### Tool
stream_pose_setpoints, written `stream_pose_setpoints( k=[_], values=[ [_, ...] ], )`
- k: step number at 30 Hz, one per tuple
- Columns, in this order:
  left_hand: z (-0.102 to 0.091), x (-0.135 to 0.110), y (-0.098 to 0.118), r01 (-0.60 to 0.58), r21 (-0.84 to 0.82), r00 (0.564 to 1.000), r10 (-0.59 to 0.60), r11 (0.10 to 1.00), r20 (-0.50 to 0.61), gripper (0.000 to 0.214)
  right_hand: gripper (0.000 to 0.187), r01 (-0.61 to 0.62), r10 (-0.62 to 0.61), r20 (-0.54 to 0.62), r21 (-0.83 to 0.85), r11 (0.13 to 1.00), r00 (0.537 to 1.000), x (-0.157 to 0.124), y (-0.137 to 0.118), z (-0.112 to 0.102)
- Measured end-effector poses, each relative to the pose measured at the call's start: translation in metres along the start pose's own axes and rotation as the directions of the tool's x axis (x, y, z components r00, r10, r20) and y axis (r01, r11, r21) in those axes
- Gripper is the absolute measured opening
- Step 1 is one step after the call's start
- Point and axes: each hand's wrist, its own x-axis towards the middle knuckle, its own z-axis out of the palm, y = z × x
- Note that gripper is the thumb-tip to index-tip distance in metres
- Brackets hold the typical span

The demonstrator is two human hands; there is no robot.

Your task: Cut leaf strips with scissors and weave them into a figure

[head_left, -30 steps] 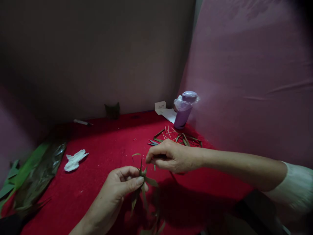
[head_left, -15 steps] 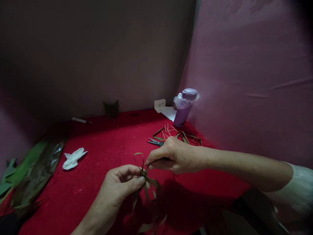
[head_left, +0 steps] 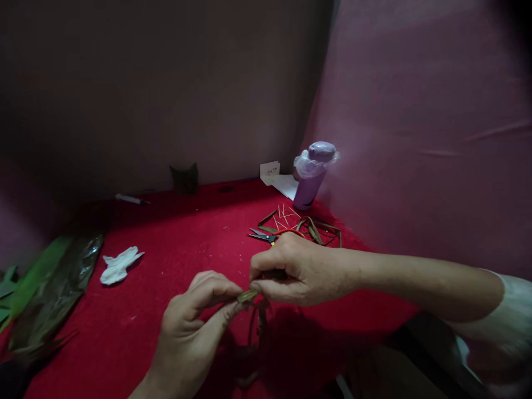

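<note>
Between my two hands is a small bundle of olive-green leaf strips (head_left: 247, 296), its loose ends hanging down and blurred. My left hand (head_left: 195, 321) pinches it from the left with thumb and forefinger. From the right, my right hand (head_left: 295, 269) grips its other end, the fingertips almost meeting those of the left. Scissors (head_left: 262, 236) with red and yellow on the handles lie just behind my right hand, partly hidden by it. Thin toothpick-like sticks (head_left: 285, 215) and more folded leaf strips (head_left: 318, 230) lie beyond them.
A purple tumbler (head_left: 310, 185) with clear plastic round its top stands at the back right beside white papers (head_left: 285, 185). Crumpled tissue (head_left: 120, 266), a white pen-like tool (head_left: 131, 198), a dark leaf piece (head_left: 185, 178) and large leaves (head_left: 50, 299) lie on the red cloth (head_left: 174, 233).
The leaf bundle has turned, so its strips no longer fan upward and outward. My left hand has rolled and shifted slightly, and my right fingertips have come down onto the bundle. The view tilted slightly.
</note>
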Motion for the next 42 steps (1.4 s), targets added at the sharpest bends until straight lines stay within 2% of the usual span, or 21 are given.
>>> stream_pose_setpoints(
  k=[2, 5, 8, 11, 16, 21, 27, 29, 32, 34, 36, 39, 42],
  values=[
    [-0.001, -0.002, -0.003, -0.158, 0.081, 0.987, 0.16, 0.984, -0.011, 0.019, 0.013, 0.022, -0.022, -0.014, 0.001, 1.0, 1.0, -0.001, -0.001, 0.0],
    [-0.002, -0.003, -0.007, -0.333, 0.2, 0.939, 0.344, 0.922, -0.023, 0.031, 0.015, 0.076, -0.08, -0.053, -0.072, 0.995, 0.995, -0.003, -0.002, 0.002],
    [-0.004, -0.002, -0.004, -0.456, 0.312, 0.879, 0.476, 0.834, 0.011, 0.041, 0.019, 0.17, -0.192, -0.08, -0.218, 0.961, 0.978, -0.006, -0.002, 0.005],
    [-0.006, 0.0, 0.003, -0.521, 0.393, 0.833, 0.552, 0.757, 0.041, 0.048, 0.022, 0.24, -0.278, -0.073, -0.326, 0.914, 0.958, -0.007, -0.001, 0.007],
    [-0.009, -0.002, 0.011, -0.548, 0.471, 0.801, 0.596, 0.692, 0.056, 0.052, 0.016, 0.287, -0.341, -0.075, -0.39, 0.875, 0.937, -0.007, 0.001, 0.011],
    [-0.012, -0.004, 0.013, -0.577, 0.503, 0.775, 0.626, 0.643, 0.087, 0.055, 0.018, 0.317, -0.393, -0.108, -0.416, 0.852, 0.913, -0.006, 0.001, 0.014],
    [-0.013, -0.002, 0.019, -0.6, 0.553, 0.745, 0.656, 0.579, 0.121, 0.051, 0.021, 0.344, -0.464, -0.123, -0.513, 0.787, 0.877, -0.006, -0.003, 0.013],
    [-0.013, -0.002, 0.02, -0.601, 0.575, 0.74, 0.658, 0.556, 0.137, 0.047, 0.019, 0.34, -0.438, -0.101, -0.485, 0.806, 0.893, -0.006, -0.006, 0.012],
    [-0.013, -0.001, 0.02, -0.607, 0.606, 0.725, 0.67, 0.514, 0.159, 0.043, 0.018, 0.289, -0.332, -0.049, -0.387, 0.876, 0.942, -0.007, -0.011, 0.011],
    [-0.013, -0.001, 0.02, -0.608, 0.619, 0.72, 0.674, 0.497, 0.165, 0.042, 0.017, 0.267, -0.3, -0.04, -0.356, 0.896, 0.953, -0.008, -0.012, 0.01],
    [-0.012, -0.001, 0.02, -0.61, 0.62, 0.717, 0.677, 0.494, 0.165, 0.041, 0.02, 0.272, -0.313, -0.055, -0.371, 0.888, 0.948, -0.009, -0.012, 0.01],
    [-0.012, -0.002, 0.02, -0.608, 0.614, 0.72, 0.675, 0.502, 0.161, 0.041, 0.024, 0.313, -0.39, -0.082, -0.457, 0.832, 0.917, -0.009, -0.01, 0.009],
    [-0.012, -0.001, 0.021, -0.617, 0.61, 0.712, 0.683, 0.497, 0.163, 0.039, 0.021, 0.342, -0.437, -0.084, -0.498, 0.797, 0.895, -0.009, -0.011, 0.008]
  ],
)
